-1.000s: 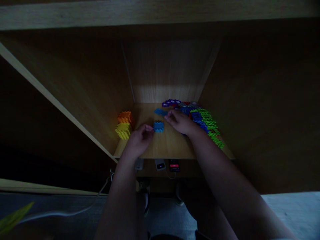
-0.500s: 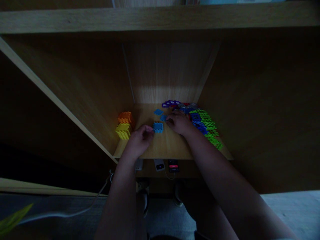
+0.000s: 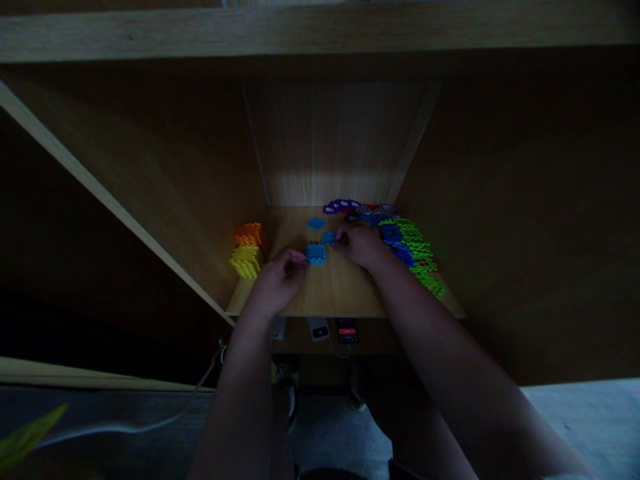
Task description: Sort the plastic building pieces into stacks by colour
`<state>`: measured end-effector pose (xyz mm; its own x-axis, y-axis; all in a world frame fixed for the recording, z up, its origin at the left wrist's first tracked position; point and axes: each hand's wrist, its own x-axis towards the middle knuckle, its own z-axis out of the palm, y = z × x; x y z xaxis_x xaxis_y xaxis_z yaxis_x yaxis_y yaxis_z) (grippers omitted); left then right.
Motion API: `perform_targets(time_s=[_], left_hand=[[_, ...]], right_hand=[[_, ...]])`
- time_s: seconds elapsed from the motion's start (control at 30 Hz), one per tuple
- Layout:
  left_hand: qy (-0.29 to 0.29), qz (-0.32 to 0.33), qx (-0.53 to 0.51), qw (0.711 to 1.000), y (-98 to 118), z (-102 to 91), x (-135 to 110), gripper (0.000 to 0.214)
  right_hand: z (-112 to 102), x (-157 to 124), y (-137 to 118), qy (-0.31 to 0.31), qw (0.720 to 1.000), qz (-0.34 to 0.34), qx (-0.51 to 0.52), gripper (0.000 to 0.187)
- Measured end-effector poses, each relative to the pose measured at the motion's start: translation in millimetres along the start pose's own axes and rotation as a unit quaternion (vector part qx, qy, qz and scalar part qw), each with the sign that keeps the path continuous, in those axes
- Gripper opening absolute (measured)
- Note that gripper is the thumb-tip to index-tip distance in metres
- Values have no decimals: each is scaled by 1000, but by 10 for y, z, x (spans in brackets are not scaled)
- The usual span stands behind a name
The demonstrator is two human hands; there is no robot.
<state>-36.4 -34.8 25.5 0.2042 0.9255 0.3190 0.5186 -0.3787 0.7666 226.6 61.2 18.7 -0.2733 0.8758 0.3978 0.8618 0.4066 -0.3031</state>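
On the wooden shelf (image 3: pixel 345 297), a small stack of light blue interlocking tiles (image 3: pixel 316 253) lies in the middle. My left hand (image 3: pixel 281 279) is curled, its fingertips at the left edge of that stack. Between the thumb and fingers of my right hand (image 3: pixel 361 243) is another light blue tile (image 3: pixel 329 237), just behind and to the right of the stack. A loose light blue tile (image 3: pixel 317 223) rests flat farther back. The fingers of my right hand partly cover the tile they pinch.
Orange tiles (image 3: pixel 250 233) and yellow tiles (image 3: pixel 247 261) stand in stacks at the left wall. Along the right lie heaped green tiles (image 3: pixel 419 250), dark blue tiles (image 3: pixel 397 252) and purple tiles (image 3: pixel 341 206). Below are a phone (image 3: pixel 347 331) and a power bank (image 3: pixel 319 329).
My right hand has closed on the light blue tile and tilted it slightly, close by the stack. My left hand stays at the stack's left edge.
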Motion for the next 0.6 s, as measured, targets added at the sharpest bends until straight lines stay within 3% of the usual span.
perform_targets(time_s=[0.2, 0.4, 0.6], left_hand=[[11, -6, 1, 1000, 30, -15, -4, 12], [25, -10, -5, 1000, 20, -14, 0, 14], [26, -11, -8, 1000, 16, -2, 2, 14]], right_hand=[[-108, -8, -69, 71, 988, -9, 137, 25], [-155, -71, -192, -31, 965, -94, 243, 30], [-155, -81, -180, -53, 964, -108, 237, 31]])
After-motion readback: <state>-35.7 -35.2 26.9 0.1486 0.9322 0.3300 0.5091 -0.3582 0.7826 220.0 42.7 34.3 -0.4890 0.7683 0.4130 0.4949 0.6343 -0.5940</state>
